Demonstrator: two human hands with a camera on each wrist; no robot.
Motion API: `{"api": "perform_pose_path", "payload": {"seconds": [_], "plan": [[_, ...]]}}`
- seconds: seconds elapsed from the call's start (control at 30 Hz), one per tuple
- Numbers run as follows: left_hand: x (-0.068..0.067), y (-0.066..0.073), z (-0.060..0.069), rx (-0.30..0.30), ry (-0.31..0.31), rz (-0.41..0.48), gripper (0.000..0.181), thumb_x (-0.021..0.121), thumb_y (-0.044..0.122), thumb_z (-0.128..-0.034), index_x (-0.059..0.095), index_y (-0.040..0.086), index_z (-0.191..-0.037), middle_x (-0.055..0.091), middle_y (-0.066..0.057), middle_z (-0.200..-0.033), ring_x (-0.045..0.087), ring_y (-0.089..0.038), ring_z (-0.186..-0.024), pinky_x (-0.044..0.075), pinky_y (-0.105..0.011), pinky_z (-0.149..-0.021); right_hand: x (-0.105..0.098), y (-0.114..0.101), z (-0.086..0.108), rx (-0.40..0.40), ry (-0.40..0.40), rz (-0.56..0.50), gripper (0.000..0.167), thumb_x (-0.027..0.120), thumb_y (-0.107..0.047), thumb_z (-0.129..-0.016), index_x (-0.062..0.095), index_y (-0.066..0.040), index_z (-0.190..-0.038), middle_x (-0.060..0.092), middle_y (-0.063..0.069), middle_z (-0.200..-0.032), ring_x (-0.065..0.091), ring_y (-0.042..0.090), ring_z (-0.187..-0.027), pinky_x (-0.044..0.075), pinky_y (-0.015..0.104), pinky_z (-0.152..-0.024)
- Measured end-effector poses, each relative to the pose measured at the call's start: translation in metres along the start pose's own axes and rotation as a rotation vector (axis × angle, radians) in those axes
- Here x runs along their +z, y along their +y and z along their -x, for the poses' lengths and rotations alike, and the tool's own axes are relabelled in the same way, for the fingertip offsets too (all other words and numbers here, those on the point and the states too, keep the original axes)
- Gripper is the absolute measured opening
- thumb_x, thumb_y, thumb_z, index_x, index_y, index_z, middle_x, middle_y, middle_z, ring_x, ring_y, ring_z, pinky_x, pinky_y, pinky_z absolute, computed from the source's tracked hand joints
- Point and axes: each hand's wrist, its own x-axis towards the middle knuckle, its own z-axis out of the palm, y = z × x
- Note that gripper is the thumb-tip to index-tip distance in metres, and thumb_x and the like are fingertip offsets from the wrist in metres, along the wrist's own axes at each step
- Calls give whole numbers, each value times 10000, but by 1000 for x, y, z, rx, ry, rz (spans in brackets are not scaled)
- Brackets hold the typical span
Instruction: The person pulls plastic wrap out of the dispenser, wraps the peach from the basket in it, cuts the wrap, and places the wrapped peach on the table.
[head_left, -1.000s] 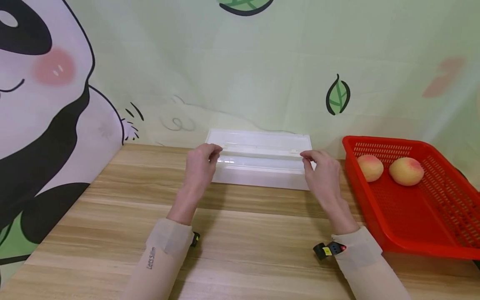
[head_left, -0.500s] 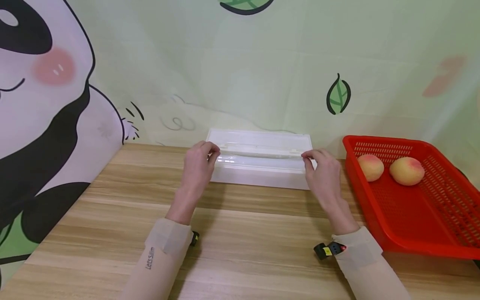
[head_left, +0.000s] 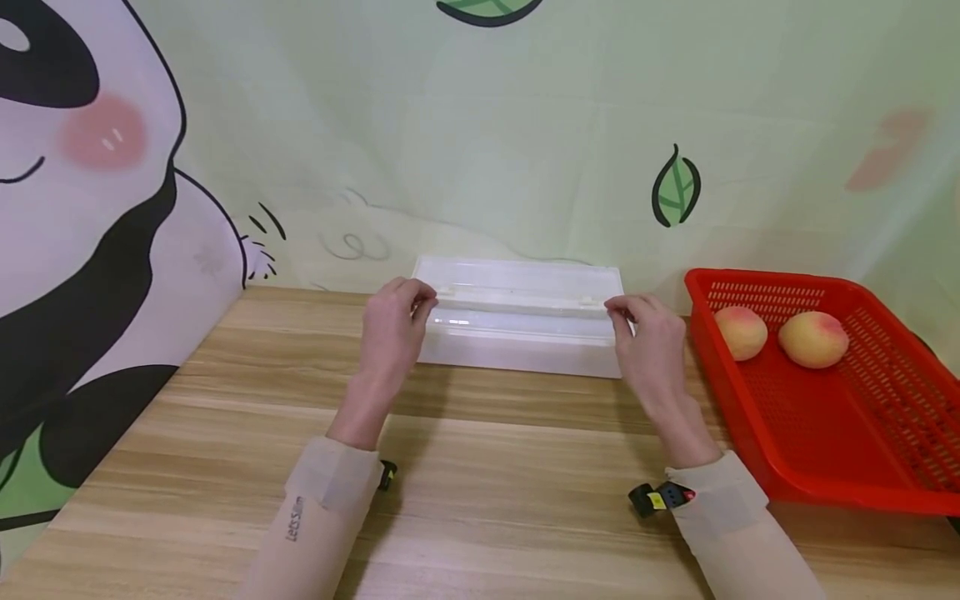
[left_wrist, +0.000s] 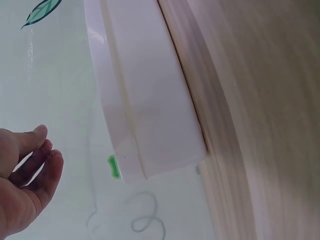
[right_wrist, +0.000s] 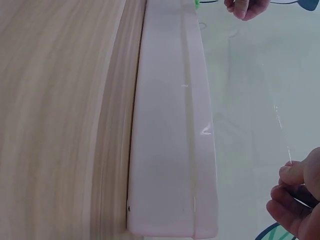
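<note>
A long white box [head_left: 525, 354] lies against the wall side of the table. Above it, a thin clear film [right_wrist: 279, 119] shows as faint glints running between the two hands. My left hand [head_left: 390, 333] pinches the film at the box's left end, thumb against fingertips; the left wrist view shows this hand [left_wrist: 30, 185] raised off the box [left_wrist: 155, 100]. At the right end, my right hand [head_left: 651, 350] pinches the film's other side, and the right wrist view has a bright line meeting its fingertips. Most of the film's outline cannot be made out.
To the right stands a red plastic basket [head_left: 847, 467] with two peaches [head_left: 813, 340] [head_left: 741, 332] inside. Behind the wooden table [head_left: 495, 500] hangs a pale green cloth [head_left: 510, 150] with a panda and leaves drawn on it. Something small and green [left_wrist: 114, 167] shows at the box's end.
Both hands keep their pinch. My left hand has shifted slightly left and my right hand slightly right, so the space between them is a little wider.
</note>
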Motion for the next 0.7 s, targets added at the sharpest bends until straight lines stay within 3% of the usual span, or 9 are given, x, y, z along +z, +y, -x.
{"api": "perform_pose_path", "payload": {"seconds": [0.43,0.7], "plan": [[-10,7,1,-16,0,21,54,748,-1,-928,750,-31,-973,697,-141,-944,658,-264,-862,559,-357,-758,-10,-10,-1,53,-22,15,148,699,18,-952,762,33,-1085,725,201,-1064,657,341,-908,569,484,-871],[-16,10,3,19,29,40,43,761,-17,-912,756,-29,-953,697,-129,-906,644,-253,-813,542,-345,-713,-16,-13,-1,8,7,-7,141,718,34,-931,767,38,-1063,732,201,-1028,686,345,-893,575,491,-861]]}}
